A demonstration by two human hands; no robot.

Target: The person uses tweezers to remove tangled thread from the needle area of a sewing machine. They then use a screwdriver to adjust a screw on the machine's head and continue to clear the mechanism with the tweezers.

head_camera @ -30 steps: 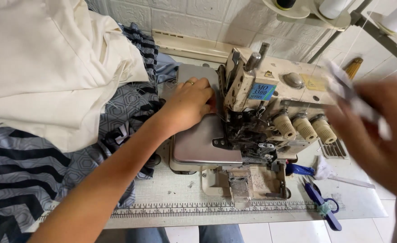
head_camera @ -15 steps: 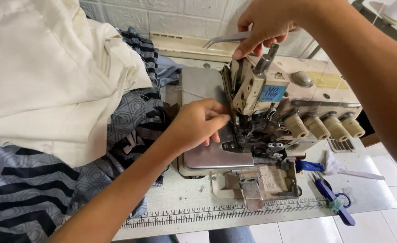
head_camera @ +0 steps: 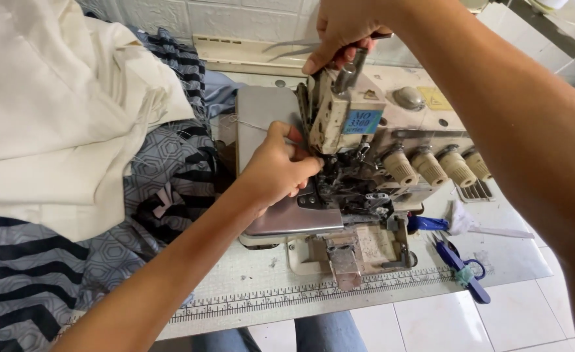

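Left hand pinching fine thread by needles: limp, snappable, grip near end. Right hand clamping tweezers atop overlock machine.

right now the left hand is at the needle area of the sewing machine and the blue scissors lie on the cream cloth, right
Not quite. The left hand is at the needle area of the sewing machine, but the blue scissors lie on the table, right of the machine, not on the cream cloth. The head view shows it.

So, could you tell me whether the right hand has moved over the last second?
Yes. The right hand has gone from the right edge of the view, past the knobs, up to the top of the sewing machine.
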